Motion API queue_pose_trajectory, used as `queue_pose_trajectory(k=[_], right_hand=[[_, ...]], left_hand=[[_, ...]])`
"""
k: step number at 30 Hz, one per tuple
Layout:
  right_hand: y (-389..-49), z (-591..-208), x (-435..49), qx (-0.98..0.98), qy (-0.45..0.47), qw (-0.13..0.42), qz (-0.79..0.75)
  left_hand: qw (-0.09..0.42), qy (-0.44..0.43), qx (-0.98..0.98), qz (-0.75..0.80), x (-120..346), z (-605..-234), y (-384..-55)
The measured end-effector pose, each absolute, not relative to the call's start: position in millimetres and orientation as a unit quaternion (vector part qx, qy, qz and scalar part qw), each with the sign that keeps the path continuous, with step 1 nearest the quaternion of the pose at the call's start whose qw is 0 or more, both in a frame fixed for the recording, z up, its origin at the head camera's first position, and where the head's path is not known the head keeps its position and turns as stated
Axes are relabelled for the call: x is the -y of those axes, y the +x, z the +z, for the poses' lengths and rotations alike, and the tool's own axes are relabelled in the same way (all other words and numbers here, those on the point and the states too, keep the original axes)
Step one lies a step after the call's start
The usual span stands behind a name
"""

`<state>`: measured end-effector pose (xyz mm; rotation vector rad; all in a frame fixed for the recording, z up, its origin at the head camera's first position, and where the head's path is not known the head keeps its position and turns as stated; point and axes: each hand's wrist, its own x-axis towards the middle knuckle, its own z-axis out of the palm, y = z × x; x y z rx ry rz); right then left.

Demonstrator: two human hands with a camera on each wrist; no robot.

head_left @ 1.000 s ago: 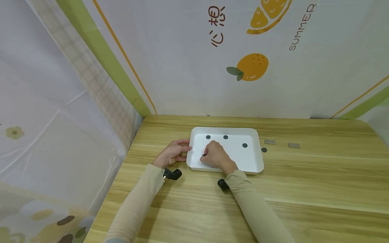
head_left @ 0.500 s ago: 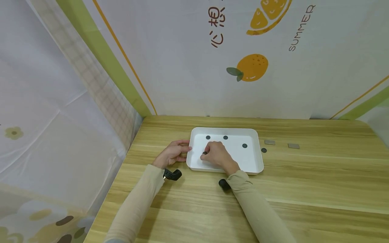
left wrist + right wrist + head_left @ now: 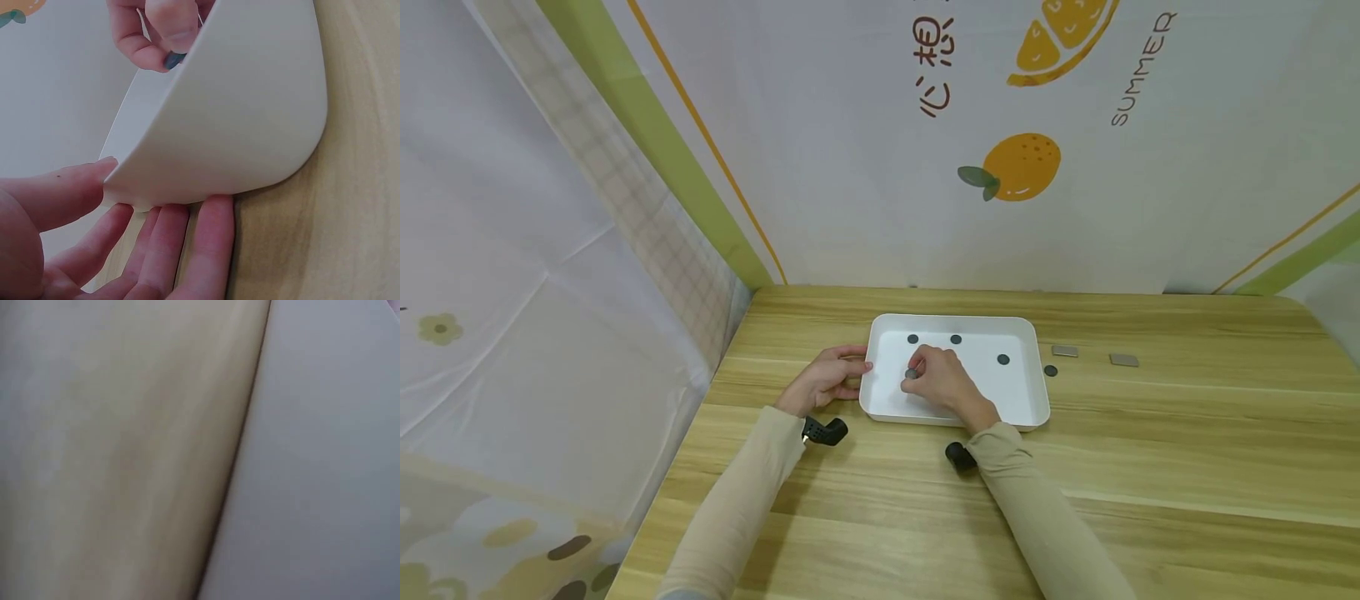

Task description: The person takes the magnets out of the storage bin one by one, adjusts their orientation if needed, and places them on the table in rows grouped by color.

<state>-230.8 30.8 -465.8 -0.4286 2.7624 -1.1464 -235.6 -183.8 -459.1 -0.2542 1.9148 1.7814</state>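
A shallow white tray with rounded corners lies on the wooden table. My left hand holds its left side, the thumb at the rim and the fingers against the outer wall, as the left wrist view shows. Over the tray's inside, my right hand pinches a small dark round disc between thumb and fingertips; its edge also shows in the left wrist view. Other dark discs lie in the tray: one at the back left, a second disc beside it and a third disc towards the right.
Another dark disc lies on the table just right of the tray. Beyond it are a flat grey rectangular piece and a similar piece. A printed curtain hangs behind the table. The right wrist view is blurred.
My right hand has lifted slightly and shifted a little right with the disc, whose face now turns more into view. The left hand and tray stay in place.
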Motion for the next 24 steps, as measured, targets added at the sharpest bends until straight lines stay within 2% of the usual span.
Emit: queue_pose_trajectory(k=[8,24], right_hand=[[-231,-468,-38,-0.889,-0.145,0.07,-0.428],[-230,-458,-57,-0.864,-0.154,0.053,-0.476]], left_hand=[[0.253,-0.097,-0.701,0.66,183,-458,-236],[0.254,-0.099,-0.699,0.661,183,-459,-236]])
